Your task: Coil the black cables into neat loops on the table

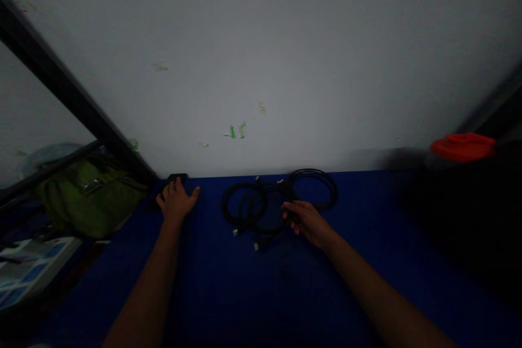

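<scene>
Several coiled black cables with pale metal plugs lie in overlapping loops on the blue tabletop, close to the wall. At the right side of the middle coil, my right hand has its thumb and fingers closed on a black cable. Another loop rests just behind that hand. Over at the table's back left corner, my left hand lies with fingers spread on a flat dark object. The hand covers most of that object, so its kind cannot be made out.
A grey-white wall rises behind the table. Left of a dark metal post are a green bag and a white tray with blue compartments. On the right stand an orange-lidded container and a large black shape.
</scene>
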`<state>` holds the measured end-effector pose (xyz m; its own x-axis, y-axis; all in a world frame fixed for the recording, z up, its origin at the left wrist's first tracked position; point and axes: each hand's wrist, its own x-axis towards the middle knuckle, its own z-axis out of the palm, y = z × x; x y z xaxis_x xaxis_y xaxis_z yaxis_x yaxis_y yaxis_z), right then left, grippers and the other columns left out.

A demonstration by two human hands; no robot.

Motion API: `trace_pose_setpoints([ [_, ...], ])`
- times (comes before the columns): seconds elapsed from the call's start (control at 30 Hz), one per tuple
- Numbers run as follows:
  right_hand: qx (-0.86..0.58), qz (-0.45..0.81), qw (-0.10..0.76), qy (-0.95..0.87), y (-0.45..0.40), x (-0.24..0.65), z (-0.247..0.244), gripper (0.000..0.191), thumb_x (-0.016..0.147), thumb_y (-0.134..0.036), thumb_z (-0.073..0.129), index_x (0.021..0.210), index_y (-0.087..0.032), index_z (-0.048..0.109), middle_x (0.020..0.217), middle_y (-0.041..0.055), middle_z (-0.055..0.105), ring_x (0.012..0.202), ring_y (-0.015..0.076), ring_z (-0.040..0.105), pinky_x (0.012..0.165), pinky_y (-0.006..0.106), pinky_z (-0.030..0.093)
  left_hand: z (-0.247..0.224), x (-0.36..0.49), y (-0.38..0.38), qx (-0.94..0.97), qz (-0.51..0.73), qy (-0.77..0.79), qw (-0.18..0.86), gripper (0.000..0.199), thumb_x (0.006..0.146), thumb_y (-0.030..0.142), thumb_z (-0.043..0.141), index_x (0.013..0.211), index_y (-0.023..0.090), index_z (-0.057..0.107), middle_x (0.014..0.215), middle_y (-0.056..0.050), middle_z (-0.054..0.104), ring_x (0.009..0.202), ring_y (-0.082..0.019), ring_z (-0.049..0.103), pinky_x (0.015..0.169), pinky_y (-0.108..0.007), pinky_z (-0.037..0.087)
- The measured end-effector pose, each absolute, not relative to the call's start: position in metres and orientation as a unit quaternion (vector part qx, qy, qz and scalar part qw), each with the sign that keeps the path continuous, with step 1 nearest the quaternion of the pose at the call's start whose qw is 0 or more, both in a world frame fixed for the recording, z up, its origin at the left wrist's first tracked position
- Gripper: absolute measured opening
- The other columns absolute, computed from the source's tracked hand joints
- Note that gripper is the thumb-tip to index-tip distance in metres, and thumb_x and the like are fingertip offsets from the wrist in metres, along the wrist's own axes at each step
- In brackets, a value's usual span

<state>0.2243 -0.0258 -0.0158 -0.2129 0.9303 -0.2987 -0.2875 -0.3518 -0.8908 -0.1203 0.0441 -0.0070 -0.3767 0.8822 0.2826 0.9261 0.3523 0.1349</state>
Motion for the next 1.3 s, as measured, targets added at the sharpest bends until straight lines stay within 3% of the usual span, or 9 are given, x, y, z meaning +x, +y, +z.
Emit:
trace_pose_setpoints([
  [0.17, -0.443, 0.693, 0.440, -0.361, -0.026, 0.224, -0.016, 0.017, 0.073, -0.030, 0.063, 0.076, -0.014, 0.058, 0.061, -0.0009, 0.061, 0.036, 0.0050, 0.048, 0.028, 0.015, 0.036, -0.015, -0.123, 0.043, -0.541, -0.114, -0.832, 0.036, 0.076, 0.077, 0.053, 0.036, 0.134, 0.003, 0.029, 0.135, -0.025, 0.037, 0.127, -0.037, 0.027, 0.098, -0.058, 0.018],
  [0.3, -0.423, 0.705, 0.448, -0.352, -0.026, 0.225, -0.014, 0.019, 0.076, -0.032, 0.061, 0.078, -0.014, 0.059, 0.061, -0.0005, 0.061, 0.037, 0.0054, 0.049, 0.029, 0.015, 0.038, -0.009, -0.095, 0.040, -0.563, -0.173, -0.804, 0.083, 0.067, 0.079, 0.048, 0.040, 0.131, 0.006, 0.036, 0.135, -0.023, 0.036, 0.125, -0.037, 0.029, 0.096, -0.055, 0.024],
  [0.47, -0.344, 0.753, 0.449, -0.336, -0.030, 0.224, -0.012, 0.022, 0.077, -0.034, 0.061, 0.082, -0.013, 0.061, 0.073, 0.0041, 0.066, 0.050, 0.0089, 0.060, 0.043, 0.017, 0.049, 0.012, -0.007, 0.014, -0.717, -0.265, -0.644, 0.000, 0.036, 0.086, 0.041, 0.035, 0.088, 0.015, 0.059, 0.090, -0.011, 0.062, 0.091, -0.023, 0.054, 0.081, -0.034, 0.040],
  [0.6, -0.308, 0.771, 0.435, -0.348, -0.035, 0.219, -0.010, 0.026, 0.071, -0.033, 0.069, 0.084, -0.013, 0.059, 0.081, 0.0052, 0.067, 0.064, 0.0126, 0.066, 0.058, 0.020, 0.053, 0.021, 0.052, -0.011, -0.779, -0.268, -0.549, -0.141, 0.041, 0.088, 0.043, 0.031, 0.065, 0.017, 0.053, 0.062, -0.001, 0.055, 0.060, -0.014, 0.051, 0.059, -0.025, 0.037],
  [0.7, -0.313, 0.760, 0.421, -0.384, -0.039, 0.215, -0.009, 0.029, 0.070, -0.037, 0.069, 0.083, -0.013, 0.059, 0.075, 0.0039, 0.066, 0.067, 0.0136, 0.066, 0.061, 0.022, 0.054, 0.015, 0.066, -0.018, -0.757, -0.255, -0.536, -0.271, 0.046, 0.087, 0.045, 0.030, 0.057, 0.016, 0.048, 0.054, 0.002, 0.048, 0.052, -0.011, 0.046, 0.050, -0.023, 0.032],
  [0.83, -0.351, 0.711, 0.418, -0.443, -0.040, 0.212, -0.009, 0.034, 0.069, -0.044, 0.067, 0.076, -0.013, 0.056, 0.069, 0.0019, 0.063, 0.056, 0.0119, 0.063, 0.051, 0.022, 0.053, 0.007, 0.061, -0.019, -0.738, -0.273, -0.488, -0.378, 0.043, 0.086, 0.046, 0.033, 0.062, 0.015, 0.050, 0.056, 0.003, 0.047, 0.055, -0.011, 0.045, 0.052, -0.022, 0.035],
  [1.03, -0.381, 0.668, 0.388, -0.508, -0.038, 0.215, -0.009, 0.038, 0.072, -0.049, 0.062, 0.067, -0.012, 0.055, 0.055, -0.0005, 0.059, 0.045, 0.0097, 0.057, 0.042, 0.021, 0.050, 0.011, 0.055, -0.022, -0.726, -0.312, -0.443, -0.425, 0.032, 0.083, 0.041, 0.044, 0.096, 0.015, 0.057, 0.083, -0.002, 0.060, 0.076, -0.014, 0.055, 0.068, -0.024, 0.043],
  [1.2, -0.330, 0.698, 0.345, -0.534, -0.038, 0.219, -0.011, 0.030, 0.072, -0.041, 0.064, 0.073, -0.011, 0.058, 0.065, 0.0011, 0.062, 0.052, 0.0097, 0.059, 0.049, 0.022, 0.052, 0.014, 0.054, -0.024, -0.723, -0.308, -0.431, -0.444, 0.032, 0.083, 0.037, 0.047, 0.106, 0.016, 0.055, 0.098, -0.007, 0.062, 0.092, -0.018, 0.057, 0.082, -0.030, 0.043],
  [1.3, -0.322, 0.736, 0.302, -0.513, -0.038, 0.226, -0.008, 0.022, 0.070, -0.031, 0.065, 0.077, -0.011, 0.060, 0.072, 0.0033, 0.064, 0.057, 0.0108, 0.061, 0.053, 0.024, 0.053, 0.015, 0.054, -0.026, -0.733, -0.295, -0.415, -0.450, 0.026, 0.083, 0.032, 0.048, 0.102, 0.016, 0.056, 0.098, -0.006, 0.062, 0.091, -0.017, 0.057, 0.080, -0.029, 0.044],
])
